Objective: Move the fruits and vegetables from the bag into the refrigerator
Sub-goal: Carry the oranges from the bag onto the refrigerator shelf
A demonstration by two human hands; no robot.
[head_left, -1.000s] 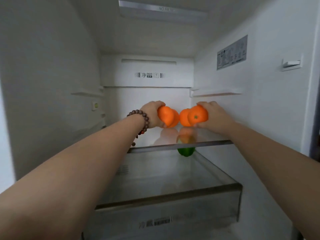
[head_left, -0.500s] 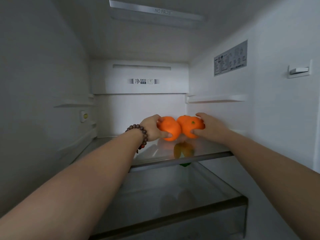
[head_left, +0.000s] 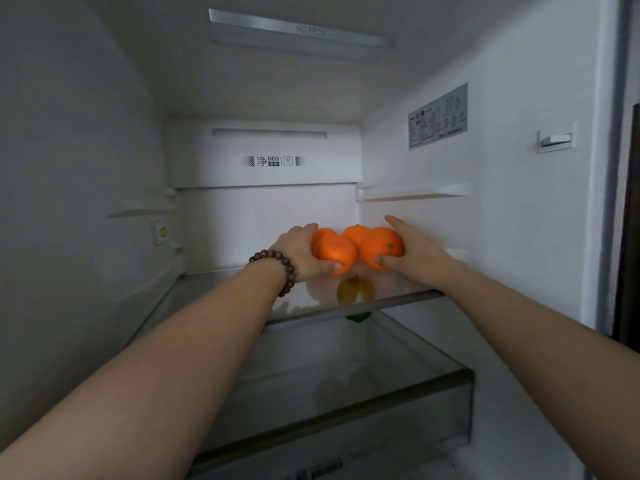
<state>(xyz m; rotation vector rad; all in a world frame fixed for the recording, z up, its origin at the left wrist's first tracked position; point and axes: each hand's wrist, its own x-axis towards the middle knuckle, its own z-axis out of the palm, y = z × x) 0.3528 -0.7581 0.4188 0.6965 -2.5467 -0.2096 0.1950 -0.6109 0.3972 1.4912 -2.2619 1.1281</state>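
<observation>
Oranges, three: one (head_left: 334, 252) is gripped by the left hand (head_left: 299, 252), two (head_left: 375, 245) by the right hand (head_left: 414, 252), fingers curled round. They are held low over the glass shelf (head_left: 398, 299), apparently for setting down deep inside the refrigerator (head_left: 519, 237).

A bracelet (head_left: 281, 268) of dark wooden beads circles a wrist. A grey printed label (head_left: 438, 116) is stuck on the right inner wall, with a small white switch (head_left: 556, 139) nearer the door edge. A strip (head_left: 301, 29) across the ceiling reads NO FROST, and a small yellow-lit button (head_left: 161, 232) sits on the left wall
</observation>
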